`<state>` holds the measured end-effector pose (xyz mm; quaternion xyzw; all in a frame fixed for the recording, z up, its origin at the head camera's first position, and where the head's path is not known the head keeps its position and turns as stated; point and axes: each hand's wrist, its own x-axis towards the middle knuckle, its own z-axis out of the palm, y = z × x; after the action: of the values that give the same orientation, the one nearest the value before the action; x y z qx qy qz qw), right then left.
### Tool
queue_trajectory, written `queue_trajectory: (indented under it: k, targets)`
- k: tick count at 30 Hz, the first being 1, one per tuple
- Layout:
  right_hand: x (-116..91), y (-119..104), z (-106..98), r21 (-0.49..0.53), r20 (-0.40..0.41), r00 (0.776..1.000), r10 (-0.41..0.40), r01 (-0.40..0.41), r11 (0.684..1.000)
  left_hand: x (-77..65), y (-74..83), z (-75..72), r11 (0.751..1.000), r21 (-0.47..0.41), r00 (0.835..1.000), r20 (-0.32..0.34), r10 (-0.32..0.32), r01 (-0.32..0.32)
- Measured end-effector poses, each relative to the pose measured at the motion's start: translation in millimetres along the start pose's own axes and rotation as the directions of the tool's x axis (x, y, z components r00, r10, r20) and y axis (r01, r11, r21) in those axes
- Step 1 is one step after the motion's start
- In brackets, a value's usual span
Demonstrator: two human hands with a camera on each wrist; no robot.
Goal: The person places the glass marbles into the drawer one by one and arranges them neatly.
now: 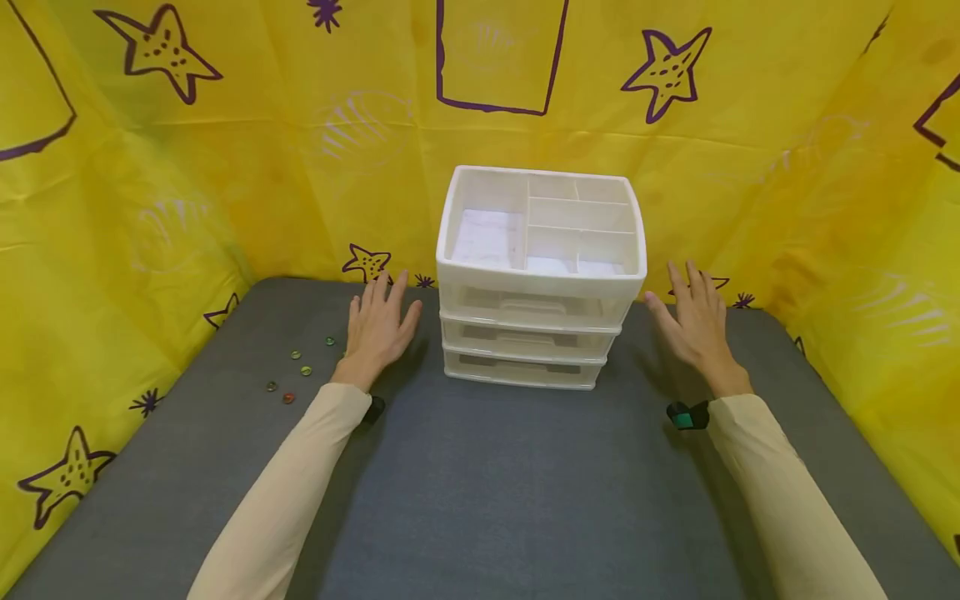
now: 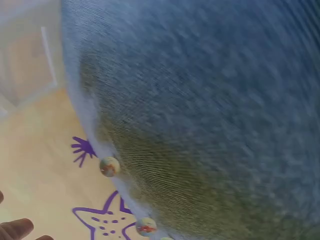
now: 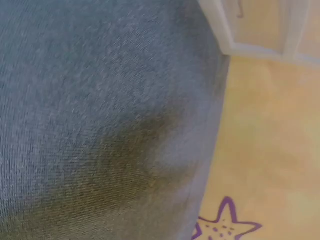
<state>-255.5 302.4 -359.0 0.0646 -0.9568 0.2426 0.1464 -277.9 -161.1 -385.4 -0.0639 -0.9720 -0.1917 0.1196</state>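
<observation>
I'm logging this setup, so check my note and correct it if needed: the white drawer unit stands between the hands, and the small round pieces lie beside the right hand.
One error: the small round pieces lie beside the left hand, not the right hand; the head view shows it. The white drawer unit does stand between the hands.

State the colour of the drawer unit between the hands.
The drawer unit is off-white; the head view shows it best.

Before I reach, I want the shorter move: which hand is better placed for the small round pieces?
Likely the left hand, close to the small round pieces; the right hand is across the drawer unit from them.
</observation>
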Motion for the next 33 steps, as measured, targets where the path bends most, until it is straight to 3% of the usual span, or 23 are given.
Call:
queue_trajectory:
  k: [16,24,33]
  targets:
    - [-1,-12,-11,0.192,-0.143,0.986,-0.084,0.111,0.975,-6.9,20.6,-12.4,0.99,-0.125,0.988,-0.147,0.039,-0.057]
    - [-1,-26,-17,0.256,-0.169,0.98,-0.105,0.146,0.956,-13.6,28.7,-17.0,0.979,-0.172,0.965,-0.256,0.061,-0.108]
    - [-3,-41,-23,0.355,-0.197,0.973,-0.119,0.184,0.917,-19.2,35.8,-20.3,0.965,-0.201,0.927,-0.365,0.084,-0.167]
